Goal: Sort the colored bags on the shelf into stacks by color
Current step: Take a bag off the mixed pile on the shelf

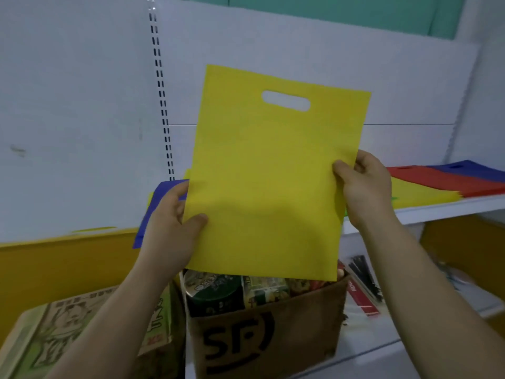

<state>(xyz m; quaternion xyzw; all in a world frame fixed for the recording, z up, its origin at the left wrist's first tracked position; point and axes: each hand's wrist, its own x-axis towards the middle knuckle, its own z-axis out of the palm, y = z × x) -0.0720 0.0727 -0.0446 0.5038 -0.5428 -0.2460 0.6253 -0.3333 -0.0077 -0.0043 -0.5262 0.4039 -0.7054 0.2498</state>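
Left grip (169, 228) pinches lower left edge of yellow bag (262, 173), thumb in front. Right grip (363, 187) pinches its right edge. Yellow bag upright, handle cutout on top. Behind it, left: blue bag (161, 192). Right of it: shelf (437, 212) with overlapping yellow stack (420, 195), red bag (426, 180) and second blue bag (470, 170). Below it: cardboard box (273, 337).

Both bare forearms reach forward and up.
The left hand (175, 228) pinches the yellow bag (267, 173) at its lower left edge, thumb in front; the right hand (363, 187) pinches its right edge.
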